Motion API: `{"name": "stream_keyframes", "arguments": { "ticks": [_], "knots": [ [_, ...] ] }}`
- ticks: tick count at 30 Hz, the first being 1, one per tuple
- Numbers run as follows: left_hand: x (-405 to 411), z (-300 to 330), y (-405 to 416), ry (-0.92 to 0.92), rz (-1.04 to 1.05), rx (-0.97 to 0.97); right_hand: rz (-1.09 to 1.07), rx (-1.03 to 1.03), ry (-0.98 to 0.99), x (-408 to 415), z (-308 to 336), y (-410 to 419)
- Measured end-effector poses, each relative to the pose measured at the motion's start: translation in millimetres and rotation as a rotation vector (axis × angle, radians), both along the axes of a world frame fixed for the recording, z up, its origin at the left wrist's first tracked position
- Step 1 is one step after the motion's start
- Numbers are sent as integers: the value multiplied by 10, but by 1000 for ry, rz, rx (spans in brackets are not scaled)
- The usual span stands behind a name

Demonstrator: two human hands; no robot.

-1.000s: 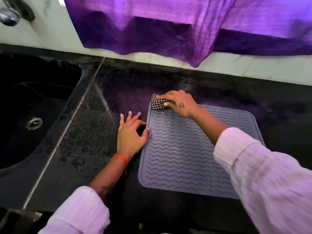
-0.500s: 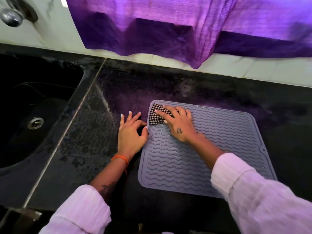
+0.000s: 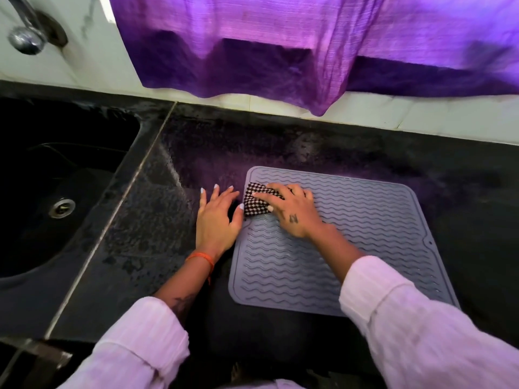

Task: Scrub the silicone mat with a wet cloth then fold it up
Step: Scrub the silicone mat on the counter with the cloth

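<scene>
Two hands at work on a black countertop (image 3: 280, 141) filling mid frame; dark sink (image 3: 64, 175) at left with its drain (image 3: 61, 207), tap (image 3: 26, 35) upper left, purple curtain (image 3: 309, 43) hanging across the top. Grey silicone mat (image 3: 365, 234) lies flat, centre-right of frame, wavy ribs running left to right, its longer side running from the upper part of the frame down toward the lower right. Right hand (image 3: 292, 211) is on the mat's upper-left corner, fingers fairly straight and spread flat, pressing the checkered cloth (image 3: 257, 202) down onto the ribs; thumb tucked against the cloth's lower edge, so it reads as pressing rather than a fist grip. Left hand (image 3: 217, 217) lies flat on the counter just beside the mat's left edge, fingers extended, thumb tip touching or nearly touching that edge and close to the cloth, holding nothing, apparently steadying the mat. Key relation: nearly all unscrubbed mat lies to the right and toward the bottom of frame from the right fingers, so the next stroke probably goes rightward along the ribs or down the mat; right hand is the one placed for it. Still scrubbing stage, folding not begun. Orange wrist thread (image 3: 200, 258) on left wrist.
</scene>
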State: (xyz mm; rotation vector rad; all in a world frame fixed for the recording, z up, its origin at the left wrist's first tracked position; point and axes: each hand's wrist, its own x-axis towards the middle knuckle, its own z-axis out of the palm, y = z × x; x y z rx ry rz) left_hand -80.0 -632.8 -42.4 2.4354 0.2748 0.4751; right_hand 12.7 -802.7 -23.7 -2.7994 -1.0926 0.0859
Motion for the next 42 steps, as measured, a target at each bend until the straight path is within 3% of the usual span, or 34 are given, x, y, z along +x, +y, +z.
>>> {"name": "stream_keyframes", "arguments": {
  "ticks": [5,8,13,18,23,28,42],
  "knots": [
    [-5,-27,8,-21,19,-9,-21,95,-21,-193,12,-31],
    [10,-28,17,-25,25,-32,-29,62,-93,-477,-138,-72],
    [-2,-13,8,-35,28,-59,6,41,-29,-349,56,-41],
    [-8,-7,14,-37,23,-94,-42,100,-106,-945,-101,-65],
    [-3,-25,11,-34,13,-86,4,66,-25,-798,53,-38],
    [-10,-43,25,-27,20,-95,-20,90,-78,-1222,-61,-98],
    [6,-80,24,-25,-2,-45,6,76,-4,-1360,10,-141]
  ]
}}
